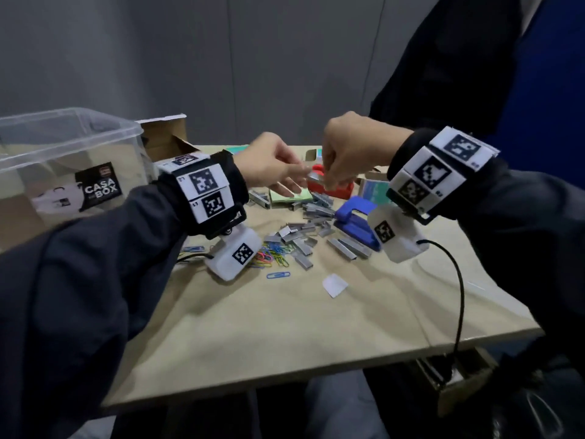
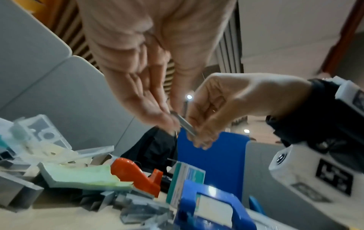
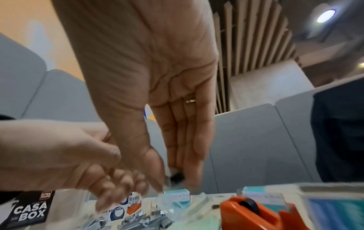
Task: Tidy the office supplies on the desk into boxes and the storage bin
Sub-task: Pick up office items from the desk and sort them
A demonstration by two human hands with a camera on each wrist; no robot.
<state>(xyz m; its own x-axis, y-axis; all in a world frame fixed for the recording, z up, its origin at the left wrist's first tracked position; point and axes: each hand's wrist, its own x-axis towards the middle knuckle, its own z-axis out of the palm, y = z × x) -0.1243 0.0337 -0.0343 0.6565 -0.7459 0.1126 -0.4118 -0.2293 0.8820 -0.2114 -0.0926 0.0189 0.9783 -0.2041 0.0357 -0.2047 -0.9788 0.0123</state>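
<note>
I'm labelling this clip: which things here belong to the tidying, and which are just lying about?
Job: staple strip pinched between both hands; loose staples; paper clips; storage bin.
Lying about: white paper scrap; black cable.

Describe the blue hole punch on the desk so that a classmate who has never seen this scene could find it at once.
Start at the light wooden desk and find the scattered grey metal staple strips near its middle. At their right edge sits the blue plastic hole punch, in front of the red plastic tape dispenser. It is the only blue, hinged, lever-topped tool there.
</note>
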